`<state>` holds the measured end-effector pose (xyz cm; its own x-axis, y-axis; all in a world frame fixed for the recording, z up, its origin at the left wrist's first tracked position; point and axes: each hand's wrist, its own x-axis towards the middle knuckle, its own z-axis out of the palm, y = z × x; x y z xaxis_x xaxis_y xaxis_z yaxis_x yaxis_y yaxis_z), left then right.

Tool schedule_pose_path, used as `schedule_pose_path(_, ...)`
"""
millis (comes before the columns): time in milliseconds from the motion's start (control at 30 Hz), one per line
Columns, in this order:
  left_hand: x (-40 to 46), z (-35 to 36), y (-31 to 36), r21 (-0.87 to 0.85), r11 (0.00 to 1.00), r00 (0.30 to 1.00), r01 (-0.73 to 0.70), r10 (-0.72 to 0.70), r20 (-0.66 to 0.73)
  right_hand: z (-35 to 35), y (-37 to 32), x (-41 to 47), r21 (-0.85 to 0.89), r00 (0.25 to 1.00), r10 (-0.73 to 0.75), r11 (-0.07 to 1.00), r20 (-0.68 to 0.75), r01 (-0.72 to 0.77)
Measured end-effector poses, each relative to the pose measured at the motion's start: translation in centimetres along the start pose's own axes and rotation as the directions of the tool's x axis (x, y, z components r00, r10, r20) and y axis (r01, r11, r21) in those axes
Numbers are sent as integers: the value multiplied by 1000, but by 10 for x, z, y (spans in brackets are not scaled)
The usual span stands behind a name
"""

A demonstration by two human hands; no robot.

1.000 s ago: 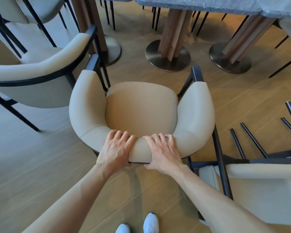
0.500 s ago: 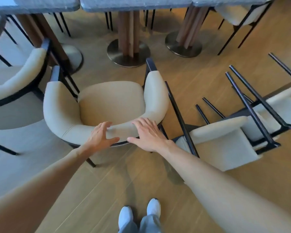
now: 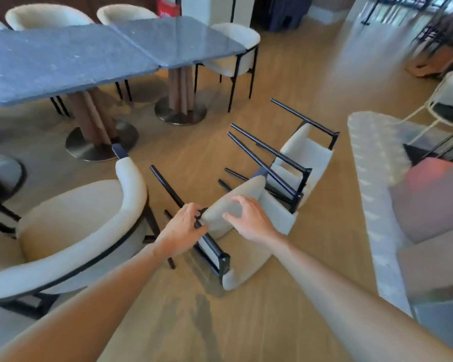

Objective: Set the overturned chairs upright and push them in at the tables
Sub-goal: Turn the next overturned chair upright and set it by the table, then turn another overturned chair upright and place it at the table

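Note:
Two cream armchairs with black metal legs lie overturned on the wooden floor. The nearer overturned chair [image 3: 246, 259] lies just in front of me, legs pointing up and away. My left hand [image 3: 183, 227] grips one of its black legs near the frame. My right hand [image 3: 250, 218] hovers with loosely curved fingers over its cream padded back. The farther overturned chair [image 3: 307, 152] lies right behind it, their legs crossing. An upright chair [image 3: 68, 220] stands at my left, facing the grey stone table [image 3: 63, 58].
The table's round metal bases [image 3: 100, 142] stand on the floor ahead. Another upright chair [image 3: 233, 56] sits at the table's right end. A pale patterned rug [image 3: 372, 165] and a grey sofa [image 3: 429, 205] lie to the right.
Both hands left the upright chair's backrest and swung right to the nearer overturned chair; my left hand took hold of its leg. My view turned right and lifted.

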<state>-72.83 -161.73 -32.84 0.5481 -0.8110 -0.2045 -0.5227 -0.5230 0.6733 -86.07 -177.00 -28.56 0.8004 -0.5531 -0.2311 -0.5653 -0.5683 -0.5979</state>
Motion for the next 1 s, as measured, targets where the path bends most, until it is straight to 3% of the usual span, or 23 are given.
schedule_pose_path(100,15,57,67,61,997,996,-53,49,68,-43,64,-39,-7,999,39,999,-3,-39)
schedule_pose_path(267,23,150,157,79,997,991,11,-22,132,-118,175,-96,28,991,124,992,-51,-123)
schedule_pose_path(433,39,212,213,-66,995,994,69,-63,92,-186,252,-100,140,975,205,971,-90,-192)
schedule_pose_path(500,50,224,224,-209,968,990,140,-133,47,-196,269,-87,237,968,239,947,-73,-216)
schedule_pose_path(633,88,238,221,-526,796,939,301,-342,19,-181,295,-35,438,952,305,854,19,-282)
schedule_pose_path(767,149,264,189,-721,595,869,356,-494,21,-140,324,39,530,933,342,773,115,-349)
schedule_pose_path(1000,204,356,125,-847,174,595,502,-781,192,-88,405,137,421,863,425,754,273,-504)
